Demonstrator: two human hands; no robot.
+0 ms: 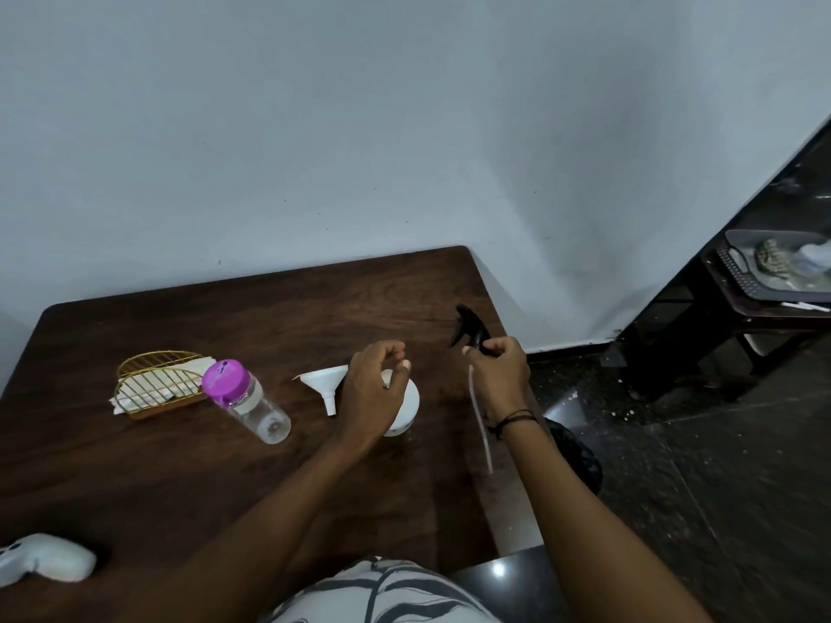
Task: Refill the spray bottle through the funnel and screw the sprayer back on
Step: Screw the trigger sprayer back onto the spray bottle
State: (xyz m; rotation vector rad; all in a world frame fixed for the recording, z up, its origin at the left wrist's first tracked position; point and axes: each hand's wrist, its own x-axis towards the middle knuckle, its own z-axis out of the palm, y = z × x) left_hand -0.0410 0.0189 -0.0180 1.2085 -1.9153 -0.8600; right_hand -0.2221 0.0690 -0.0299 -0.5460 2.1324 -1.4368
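Note:
A white spray bottle (407, 409) stands on the dark wooden table (189, 465), mostly hidden behind my left hand (375, 382), which curls over its top with fingers loosely apart. My right hand (499, 368) holds the black sprayer head (470, 328) lifted off to the right of the bottle, its pale dip tube (480, 424) hanging down past my wrist. A white funnel (323, 383) lies on its side on the table just left of the bottle. Further left lies a clear bottle with a purple cap (247, 400).
A gold wire holder with napkins (157, 384) sits at the left. A white controller (42, 562) lies at the table's near left corner. The wall runs along the table's far edge. The floor and a dark stand with a basket (773, 267) are to the right.

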